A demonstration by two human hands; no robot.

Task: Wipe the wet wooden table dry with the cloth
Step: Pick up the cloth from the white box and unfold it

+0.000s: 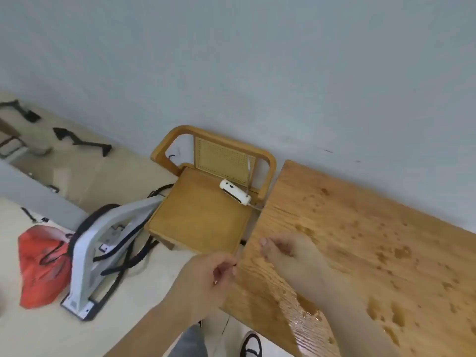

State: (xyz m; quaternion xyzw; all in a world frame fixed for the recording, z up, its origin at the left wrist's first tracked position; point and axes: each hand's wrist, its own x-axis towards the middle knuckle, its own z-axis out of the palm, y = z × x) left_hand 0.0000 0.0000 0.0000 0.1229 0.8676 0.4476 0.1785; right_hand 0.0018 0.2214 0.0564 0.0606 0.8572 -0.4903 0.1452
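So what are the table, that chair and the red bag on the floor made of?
The table looks like wood with a clear sealed finish: visible grain, and water beads on it. The chair seems wood too, smooth and honey-coloured; its back panel looks like woven cane, from the fine mesh pattern. The red bag is probably thin plastic: crinkled and slightly glossy.

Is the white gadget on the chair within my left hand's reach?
Likely yes: the left hand, pinching a small dark thing, is by the chair, and the seat up to the white gadget looks bare.
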